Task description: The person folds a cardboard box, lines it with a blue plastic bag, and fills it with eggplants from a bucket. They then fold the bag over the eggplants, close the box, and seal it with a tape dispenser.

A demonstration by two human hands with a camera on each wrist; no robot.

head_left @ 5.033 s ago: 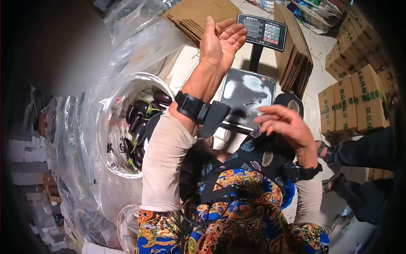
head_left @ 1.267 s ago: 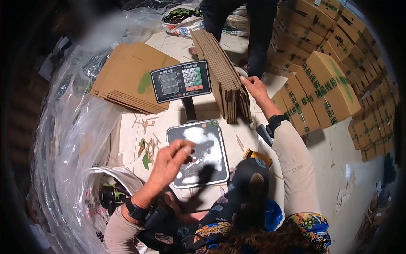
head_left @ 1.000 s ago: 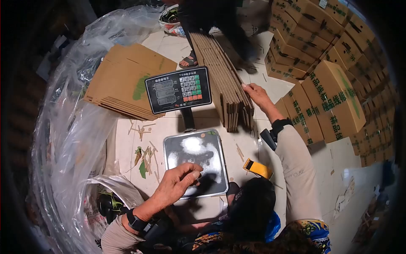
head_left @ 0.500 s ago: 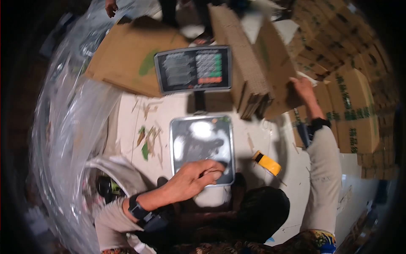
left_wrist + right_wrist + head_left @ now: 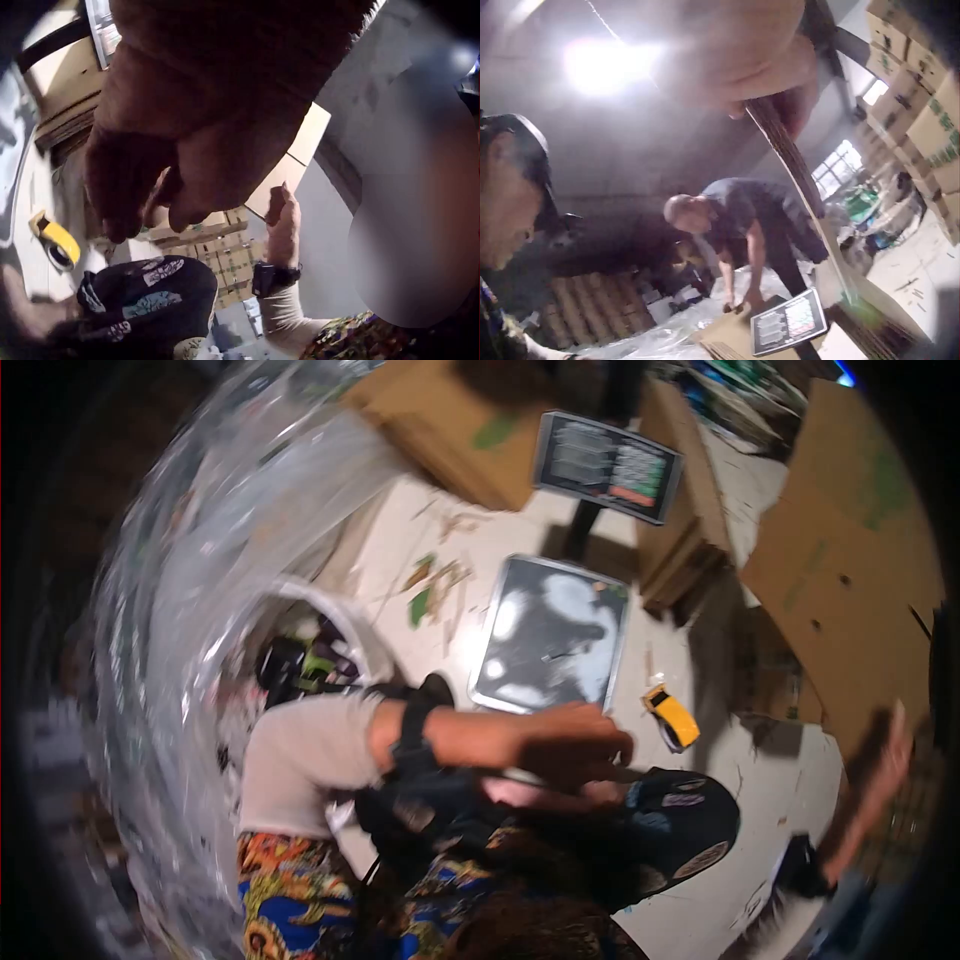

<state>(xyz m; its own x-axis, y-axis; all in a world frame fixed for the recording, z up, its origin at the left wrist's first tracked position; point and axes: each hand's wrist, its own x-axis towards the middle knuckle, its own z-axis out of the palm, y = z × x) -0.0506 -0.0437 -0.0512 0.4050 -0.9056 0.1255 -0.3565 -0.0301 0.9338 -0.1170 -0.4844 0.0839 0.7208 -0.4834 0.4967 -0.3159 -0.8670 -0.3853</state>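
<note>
My right hand [image 5: 882,755] is out at the right, holding up a flat cardboard [image 5: 850,590] sheet by its lower edge. In the wrist view its fingers [image 5: 765,67] pinch that edge tight. My left hand [image 5: 578,742] sits just in front of the scale [image 5: 555,635], with its fingers [image 5: 120,180] curled into a fist and nothing in them that I can see. A yellow tape gun [image 5: 672,716] lies on the floor beside the scale.
</note>
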